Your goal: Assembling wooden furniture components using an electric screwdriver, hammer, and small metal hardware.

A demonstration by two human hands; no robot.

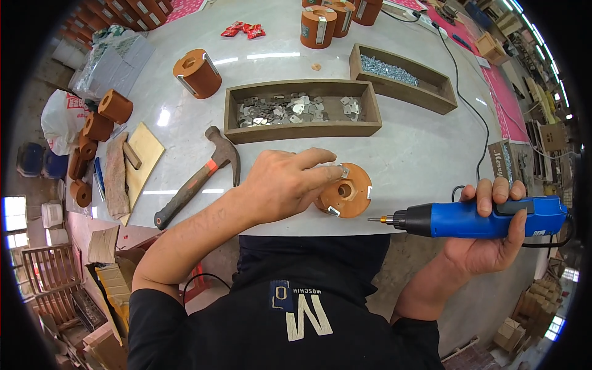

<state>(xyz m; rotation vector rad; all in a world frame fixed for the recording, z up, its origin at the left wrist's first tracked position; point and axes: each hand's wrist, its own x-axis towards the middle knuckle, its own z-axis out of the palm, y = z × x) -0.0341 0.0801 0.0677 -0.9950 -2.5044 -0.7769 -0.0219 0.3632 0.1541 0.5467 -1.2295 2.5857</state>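
Observation:
An orange-brown wooden cylinder [357, 200] with a hole in its top stands at the table's near edge. Small bent metal plates sit around its rim. My left hand [283, 185] is closed at its far left side, fingertips pinching one small metal plate [344, 172] against the rim; the thumb is hidden. To the right, my right hand [493, 234] grips a blue electric screwdriver [456, 220]. Its bit points left at the cylinder and stays apart from it.
Beyond my hands are a wooden tray of metal plates [231, 117] and a tray of screws [444, 102]. A claw hammer [194, 185] lies left of my left forearm. More wooden cylinders [198, 74] stand farther off. A black cord [472, 105] runs down the right side.

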